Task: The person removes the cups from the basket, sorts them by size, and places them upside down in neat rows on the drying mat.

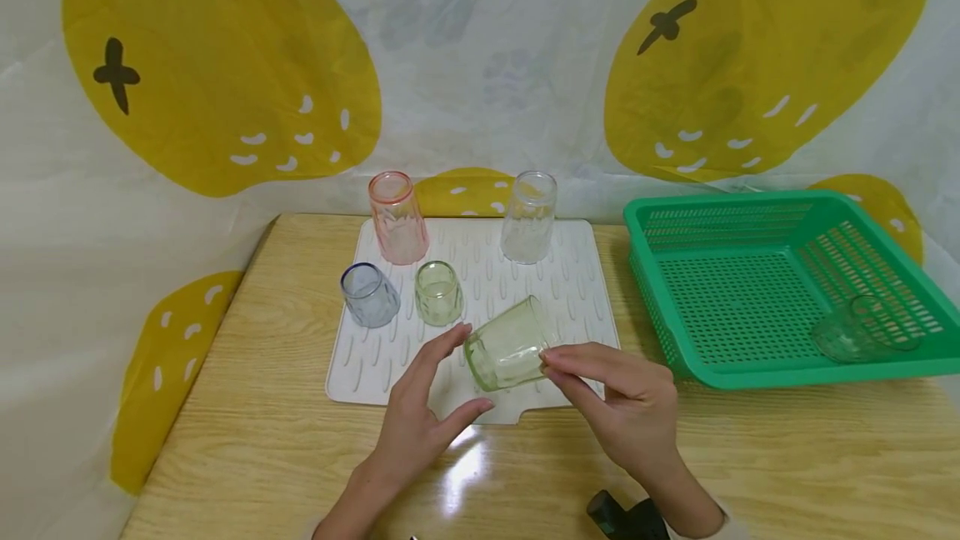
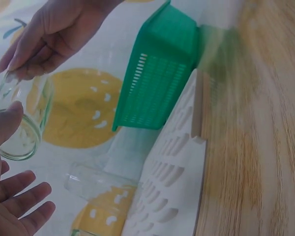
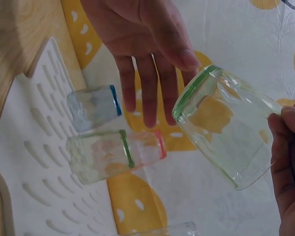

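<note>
A pale green drinking glass [image 1: 513, 344] is tilted in the air above the front of a white ridged drying mat [image 1: 577, 307]. My right hand [image 1: 626, 398] pinches its wider end between thumb and fingers. At the thick green base, my left hand [image 1: 423, 411] has thumb and fingers spread, the index fingertip close to or touching the glass; contact is unclear. Narrow ends up, four kinds of glass stand on the mat: a tall pink glass [image 1: 400, 223], a tall clear glass [image 1: 529, 219], a short blue-edged glass [image 1: 372, 298] and a short green glass [image 1: 439, 298].
To the right stands a green plastic basket [image 1: 667, 332], with a clear glass [image 1: 855, 336] lying in its right side. Behind the wooden table [image 1: 262, 373] hangs a cloth [image 1: 487, 40] with yellow fruit prints. Near my right wrist is a black object [image 1: 637, 519].
</note>
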Available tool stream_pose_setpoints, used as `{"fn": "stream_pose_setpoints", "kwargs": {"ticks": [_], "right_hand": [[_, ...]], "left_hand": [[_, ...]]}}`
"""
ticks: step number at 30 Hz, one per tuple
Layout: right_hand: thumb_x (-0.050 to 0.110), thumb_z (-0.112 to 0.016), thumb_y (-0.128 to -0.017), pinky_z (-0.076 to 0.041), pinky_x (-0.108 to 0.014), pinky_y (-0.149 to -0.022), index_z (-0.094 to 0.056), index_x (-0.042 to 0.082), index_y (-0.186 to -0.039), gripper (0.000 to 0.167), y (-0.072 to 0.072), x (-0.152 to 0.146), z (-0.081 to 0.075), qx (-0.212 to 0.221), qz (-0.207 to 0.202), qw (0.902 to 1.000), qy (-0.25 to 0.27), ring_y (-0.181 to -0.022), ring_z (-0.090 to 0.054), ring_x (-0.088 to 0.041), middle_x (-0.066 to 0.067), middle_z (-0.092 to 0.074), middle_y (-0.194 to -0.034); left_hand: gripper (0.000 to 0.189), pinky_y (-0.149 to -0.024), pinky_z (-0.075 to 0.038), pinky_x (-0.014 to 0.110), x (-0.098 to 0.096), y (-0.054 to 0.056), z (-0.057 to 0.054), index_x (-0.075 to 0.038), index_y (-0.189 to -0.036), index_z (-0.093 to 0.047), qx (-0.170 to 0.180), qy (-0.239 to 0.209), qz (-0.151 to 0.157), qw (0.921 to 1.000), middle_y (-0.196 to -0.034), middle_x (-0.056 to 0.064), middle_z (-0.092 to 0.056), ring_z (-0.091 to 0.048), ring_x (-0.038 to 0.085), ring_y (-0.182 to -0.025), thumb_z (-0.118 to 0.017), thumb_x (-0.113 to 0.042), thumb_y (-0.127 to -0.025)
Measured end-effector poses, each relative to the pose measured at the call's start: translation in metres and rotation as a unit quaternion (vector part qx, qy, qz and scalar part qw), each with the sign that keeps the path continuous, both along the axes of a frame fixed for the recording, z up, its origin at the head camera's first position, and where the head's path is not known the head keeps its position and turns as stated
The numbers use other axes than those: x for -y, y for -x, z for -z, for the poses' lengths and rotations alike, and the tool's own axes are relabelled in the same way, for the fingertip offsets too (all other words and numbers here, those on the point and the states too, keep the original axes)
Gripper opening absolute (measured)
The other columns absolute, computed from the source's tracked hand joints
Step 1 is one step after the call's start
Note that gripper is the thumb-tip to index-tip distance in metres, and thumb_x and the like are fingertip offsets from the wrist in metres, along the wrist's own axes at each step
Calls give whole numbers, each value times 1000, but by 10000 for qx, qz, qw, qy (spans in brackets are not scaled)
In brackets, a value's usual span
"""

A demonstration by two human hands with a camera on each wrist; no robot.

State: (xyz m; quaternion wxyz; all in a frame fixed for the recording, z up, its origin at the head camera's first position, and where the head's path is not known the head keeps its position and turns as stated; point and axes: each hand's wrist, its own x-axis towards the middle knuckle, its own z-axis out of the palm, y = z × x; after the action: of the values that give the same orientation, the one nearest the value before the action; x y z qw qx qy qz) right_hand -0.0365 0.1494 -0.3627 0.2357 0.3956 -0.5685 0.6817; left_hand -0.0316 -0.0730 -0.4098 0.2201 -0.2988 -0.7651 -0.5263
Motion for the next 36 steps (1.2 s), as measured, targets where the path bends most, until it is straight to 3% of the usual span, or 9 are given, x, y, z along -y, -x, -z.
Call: {"fn": "stream_pose_setpoints", "kwargs": {"ticks": [12, 20, 24, 27, 32, 36], "right_hand": [[-13, -68, -81, -56, -27, -77, -70, -13, -97, 16, -6, 9, 2, -147, -51, 9998, 131, -94, -68, -22, -19, -70, -100], [-14, -67, -82, -56, -28, -79, -69, -13, -98, 17, -3, 7, 5, -173, -94, 9998, 91, -94, -68, -23, -19, -69, -101], [-12, -69, -81, -56, -27, -79, -70, -11, -98, 17, 0, 6, 9, -163, 211, 9993, -260, -91, -67, -23, -19, -70, -97], [-10, -71, -81, -55, -25, -78, -71, -7, -100, 19, 1, 4, 11, -210, 576, 9959, -665, -88, -66, -22, -18, -69, -93], [-2, -71, -84, -54, -22, -77, -71, -3, -102, 18, 3, 2, 11, -405, 1039, 9857, -1261, -87, -65, -22, -15, -69, -94], [9, -70, -88, -53, -20, -77, -71, -1, -102, 16, 5, -1, 9, -571, 1319, 9750, -1696, -86, -65, -22, -14, -67, -94]], "left_hand": [[72, -99, -44, 30, -4, -3, 0, -2, -139, -45, 332, -225, 46, 9992, -125, 9, -60, -57, 24, -114, -78, -28, -82], [70, -94, -48, 29, -7, 1, 3, 8, -134, -46, -175, -609, 136, 9979, -115, 15, -61, -61, 25, -106, -76, -28, -83], [68, -92, -49, 26, -8, 1, 0, 9, -131, -49, -332, -686, -3, 9971, -112, 17, -61, -61, 24, -102, -78, -26, -81], [66, -90, -50, 26, -8, -1, -10, 8, -130, -51, -388, -666, -108, 9970, -111, 18, -61, -62, 25, -98, -81, -18, -78], [64, -87, -51, 28, -8, -5, -27, 9, -125, -54, -350, -556, -167, 9977, -111, 20, -62, -64, 27, -95, -84, -2, -70], [63, -88, -49, 24, -8, -5, -29, 11, -122, -55, -373, -465, -193, 9980, -112, 20, -63, -64, 27, -93, -84, 1, -66]]}}
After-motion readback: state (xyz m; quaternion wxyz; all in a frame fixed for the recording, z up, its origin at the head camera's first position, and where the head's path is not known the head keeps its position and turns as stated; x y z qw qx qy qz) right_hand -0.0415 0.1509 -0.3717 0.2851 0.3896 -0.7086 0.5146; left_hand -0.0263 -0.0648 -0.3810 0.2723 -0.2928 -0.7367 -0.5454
